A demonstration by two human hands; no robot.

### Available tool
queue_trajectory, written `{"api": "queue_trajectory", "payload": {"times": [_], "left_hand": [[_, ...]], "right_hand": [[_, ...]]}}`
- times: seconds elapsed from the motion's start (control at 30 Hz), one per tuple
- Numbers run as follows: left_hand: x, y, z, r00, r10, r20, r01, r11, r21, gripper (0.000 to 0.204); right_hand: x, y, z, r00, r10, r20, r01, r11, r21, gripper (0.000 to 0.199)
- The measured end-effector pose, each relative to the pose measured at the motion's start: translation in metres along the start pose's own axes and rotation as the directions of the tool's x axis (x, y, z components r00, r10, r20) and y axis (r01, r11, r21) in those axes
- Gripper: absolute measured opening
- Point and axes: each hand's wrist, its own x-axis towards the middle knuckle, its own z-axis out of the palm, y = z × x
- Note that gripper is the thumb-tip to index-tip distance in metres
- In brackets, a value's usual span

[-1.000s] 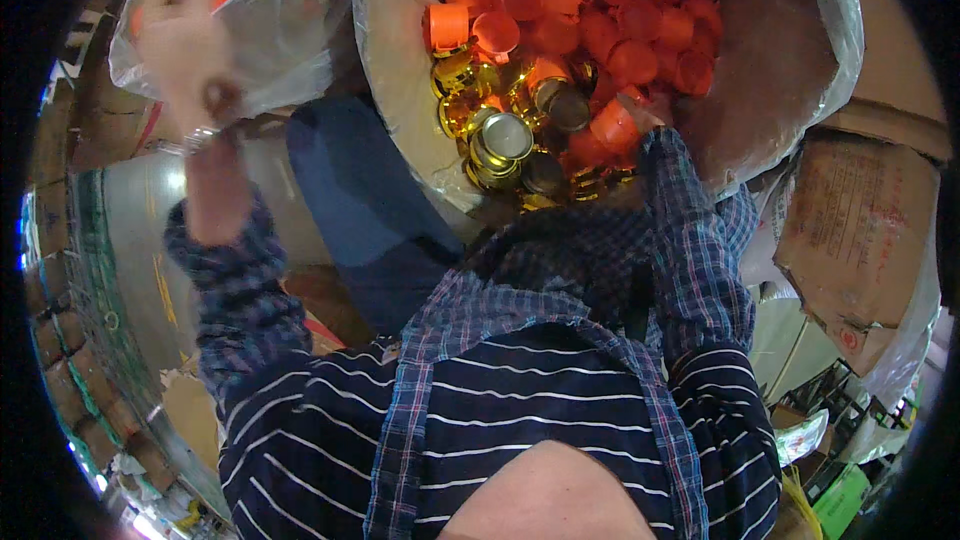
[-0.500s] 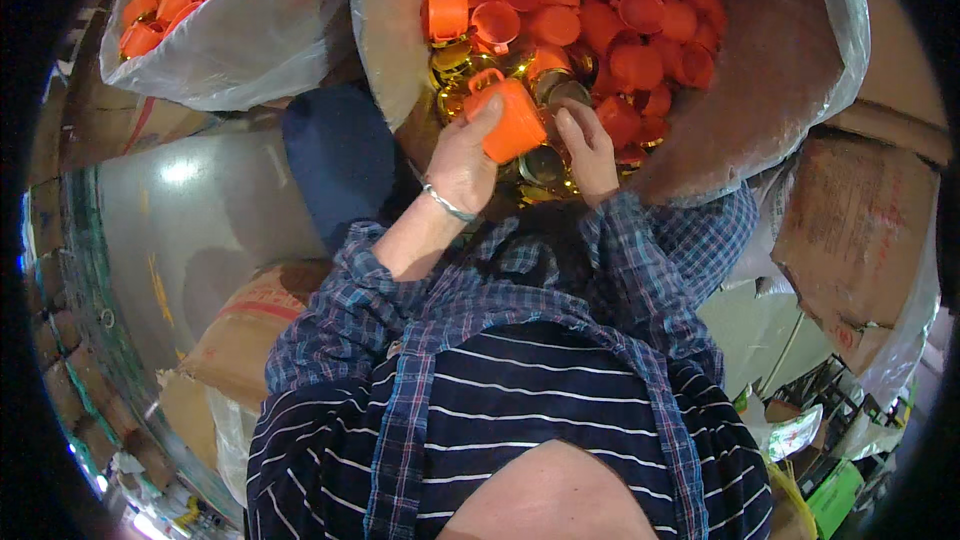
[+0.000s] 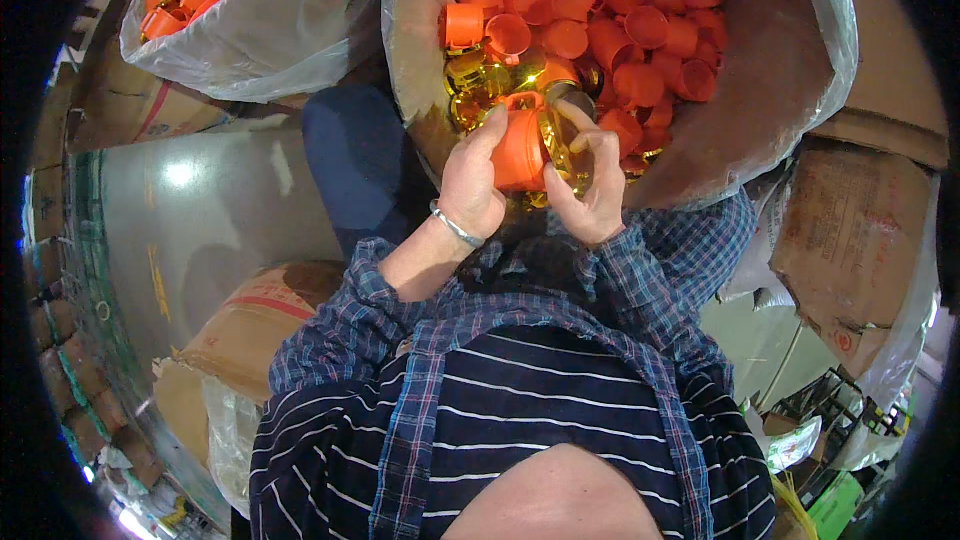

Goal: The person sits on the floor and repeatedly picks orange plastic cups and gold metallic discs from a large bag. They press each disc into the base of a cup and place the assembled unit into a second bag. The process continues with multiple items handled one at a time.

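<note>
Low over the near side of a plastic-lined carton point(image 3: 770, 90), my left hand point(image 3: 470, 180) is closed around an orange plastic cup point(image 3: 518, 155) with a small loop handle at its far side. My right hand point(image 3: 600, 190) pinches a shiny gold round lid point(image 3: 557, 145) between thumb and fingers, its face against or very close to the cup's right end. Whether the lid is seated on the cup I cannot tell. Beyond my hands lie many loose orange cups point(image 3: 640, 30), with several gold lids point(image 3: 470, 80) at the carton's left.
A second lined bag point(image 3: 250, 50) at the far left holds more orange cups and gold pieces. Brown cartons stand at the right point(image 3: 850, 240) and lower left point(image 3: 250, 330). My dark-clothed leg point(image 3: 360, 160) is beside the carton, over a grey floor point(image 3: 200, 210).
My right hand has taken hold of a gold lid and brought it to the cup's right end. My left hand has turned the cup slightly and lowered it nearer to me.
</note>
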Motion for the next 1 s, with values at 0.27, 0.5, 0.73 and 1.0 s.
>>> {"api": "queue_trajectory", "payload": {"times": [0.27, 0.5, 0.73, 1.0], "left_hand": [[-0.029, 0.007, 0.029, 0.998, 0.049, -0.039, -0.049, 0.999, 0.013, 0.038], [-0.042, 0.003, 0.039, 0.966, 0.256, -0.032, -0.241, 0.941, 0.238, 0.041], [-0.029, -0.019, 0.026, 0.716, 0.575, 0.397, -0.644, 0.322, 0.694, 0.03], [0.006, -0.008, 0.026, 0.97, -0.083, -0.23, 0.079, 0.997, -0.024, 0.036]], "right_hand": [[0.01, -0.038, 0.008, 0.993, -0.113, 0.047, 0.122, 0.924, -0.362, 0.067], [0.008, -0.043, 0.02, 0.999, -0.027, -0.027, 0.023, 0.992, -0.124, 0.055], [0.004, -0.03, 0.027, 0.773, 0.634, 0.024, -0.43, 0.496, 0.754, 0.047], [0.003, -0.012, 0.021, 0.983, -0.024, -0.18, -0.041, 0.937, -0.348, 0.058]]}}
